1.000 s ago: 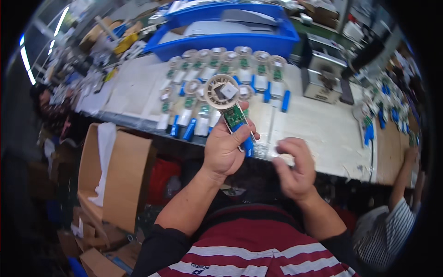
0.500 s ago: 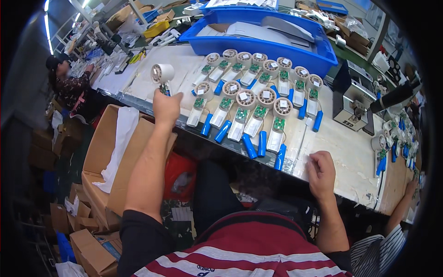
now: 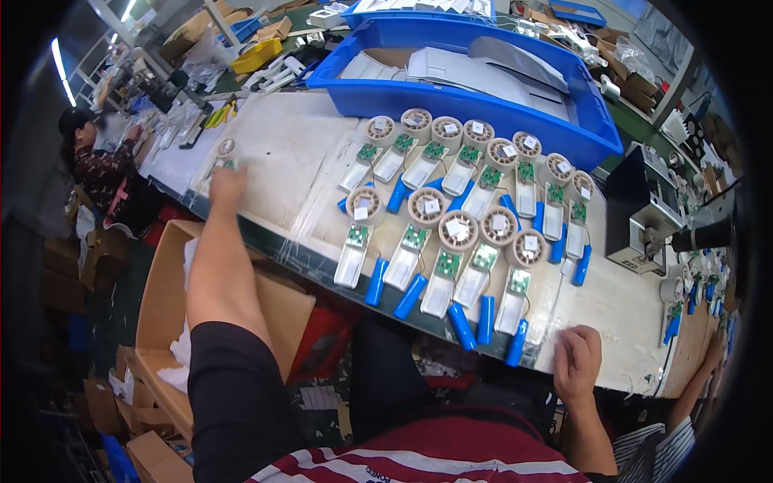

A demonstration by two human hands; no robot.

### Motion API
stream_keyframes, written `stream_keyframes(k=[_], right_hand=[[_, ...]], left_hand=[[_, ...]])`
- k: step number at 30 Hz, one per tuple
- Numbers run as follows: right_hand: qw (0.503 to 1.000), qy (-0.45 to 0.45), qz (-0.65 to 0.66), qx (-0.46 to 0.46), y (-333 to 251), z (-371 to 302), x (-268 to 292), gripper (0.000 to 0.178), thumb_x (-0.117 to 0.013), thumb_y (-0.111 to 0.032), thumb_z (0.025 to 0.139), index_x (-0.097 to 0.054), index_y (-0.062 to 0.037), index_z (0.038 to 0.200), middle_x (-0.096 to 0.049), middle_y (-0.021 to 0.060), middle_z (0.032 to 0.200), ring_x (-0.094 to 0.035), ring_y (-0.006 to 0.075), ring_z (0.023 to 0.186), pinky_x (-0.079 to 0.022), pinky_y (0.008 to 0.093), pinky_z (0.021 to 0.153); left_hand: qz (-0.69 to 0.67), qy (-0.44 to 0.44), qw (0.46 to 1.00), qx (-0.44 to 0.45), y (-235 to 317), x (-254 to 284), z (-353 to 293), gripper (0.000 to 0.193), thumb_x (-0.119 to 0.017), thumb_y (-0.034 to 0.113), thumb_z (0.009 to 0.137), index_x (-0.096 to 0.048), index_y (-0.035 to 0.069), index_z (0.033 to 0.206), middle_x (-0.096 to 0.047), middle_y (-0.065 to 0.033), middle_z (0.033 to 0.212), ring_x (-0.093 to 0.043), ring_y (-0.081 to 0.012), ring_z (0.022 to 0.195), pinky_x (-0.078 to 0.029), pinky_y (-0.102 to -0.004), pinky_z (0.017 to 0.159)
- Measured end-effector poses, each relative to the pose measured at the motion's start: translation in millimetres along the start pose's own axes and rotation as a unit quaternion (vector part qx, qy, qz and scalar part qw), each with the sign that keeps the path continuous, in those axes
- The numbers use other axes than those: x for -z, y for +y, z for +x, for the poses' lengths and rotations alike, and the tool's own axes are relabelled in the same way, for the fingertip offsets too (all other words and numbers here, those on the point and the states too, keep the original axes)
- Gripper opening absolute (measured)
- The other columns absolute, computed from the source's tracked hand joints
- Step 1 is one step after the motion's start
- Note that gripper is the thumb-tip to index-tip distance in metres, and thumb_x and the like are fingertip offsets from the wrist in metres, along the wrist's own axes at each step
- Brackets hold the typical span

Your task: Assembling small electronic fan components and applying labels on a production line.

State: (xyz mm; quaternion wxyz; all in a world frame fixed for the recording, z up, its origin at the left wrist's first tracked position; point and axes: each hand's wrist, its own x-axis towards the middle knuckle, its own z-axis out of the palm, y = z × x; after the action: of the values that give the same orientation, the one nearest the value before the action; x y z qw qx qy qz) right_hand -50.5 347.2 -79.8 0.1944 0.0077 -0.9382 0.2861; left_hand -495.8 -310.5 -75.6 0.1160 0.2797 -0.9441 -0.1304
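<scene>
At the left part of the workbench (image 3: 290, 173), my left hand (image 3: 229, 189) reaches out with its fingers closed round the handle part of a handheld fan assembly (image 3: 226, 148). Its round fan head and a bit of green board show beyond the fingers; the hand covers the rest. My right hand (image 3: 576, 364) rests by the bench's front edge, fingers loosely curled, nothing visible in them. Between the hands lie two rows of similar open fan assemblies (image 3: 427, 208), each with a round head, white handle shell and green circuit board (image 3: 448, 264). Blue cylindrical batteries (image 3: 376, 282) lie beside them on wires.
A large blue bin (image 3: 362, 101) holding white sheets stands behind the rows. A metal box-shaped device (image 3: 636, 225) is at the right, with more assemblies beyond. Below left is an open cardboard box (image 3: 161, 290). Co-workers sit far left (image 3: 101, 161) and at the right edge.
My left hand has moved farther left along the bench with the fan assembly, lowering it to the surface. The view has shifted a little; my right hand stays by the front edge.
</scene>
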Motion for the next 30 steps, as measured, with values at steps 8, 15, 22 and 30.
stream_keyframes(k=[8,15,22,30], right_hand=[[0.996,-0.051,-0.028,-0.066,-6,9,4,0.027,-0.066,0.005,0.084,-0.069,0.0014,0.111,-0.060,0.0185,0.111,-0.058,0.0321,0.094,-0.051,0.0368,0.082],[0.997,-0.044,-0.021,-0.054,-5,8,2,0.028,-0.067,0.005,0.084,-0.069,0.0015,0.111,-0.060,0.0188,0.111,-0.059,0.0322,0.093,-0.052,0.0365,0.081],[1.000,0.010,-0.016,0.007,2,6,1,0.028,-0.071,0.002,0.083,-0.071,-0.0010,0.111,-0.064,0.0163,0.110,-0.062,0.0337,0.094,-0.053,0.0387,0.083],[0.993,0.075,0.084,0.024,11,-6,-1,0.026,-0.074,-0.003,0.084,-0.069,-0.0022,0.109,-0.065,0.0144,0.106,-0.062,0.0324,0.092,-0.052,0.0379,0.083]], left_hand=[[0.072,-0.024,0.996,-0.039,-33,-19,72,0.071,-0.063,0.057,0.097,-0.061,-0.004,0.134,-0.070,-0.0277,0.129,-0.067,-0.0444,0.118,-0.051,-0.0507,0.105],[0.098,0.008,0.995,0.009,-4,-4,62,0.068,-0.064,0.054,0.097,-0.062,-0.001,0.136,-0.066,-0.0301,0.135,-0.063,-0.0466,0.125,-0.050,-0.0511,0.107],[-0.022,0.018,0.979,-0.203,81,72,-27,0.053,-0.068,0.041,0.100,-0.067,-0.002,0.131,-0.072,-0.0213,0.119,-0.068,-0.0336,0.109,-0.053,-0.0407,0.099],[-0.345,-0.362,0.794,-0.346,169,121,-391,0.021,-0.066,0.007,0.099,-0.073,-0.002,0.117,-0.072,-0.0060,0.100,-0.061,-0.0117,0.086,-0.051,-0.0241,0.081]])
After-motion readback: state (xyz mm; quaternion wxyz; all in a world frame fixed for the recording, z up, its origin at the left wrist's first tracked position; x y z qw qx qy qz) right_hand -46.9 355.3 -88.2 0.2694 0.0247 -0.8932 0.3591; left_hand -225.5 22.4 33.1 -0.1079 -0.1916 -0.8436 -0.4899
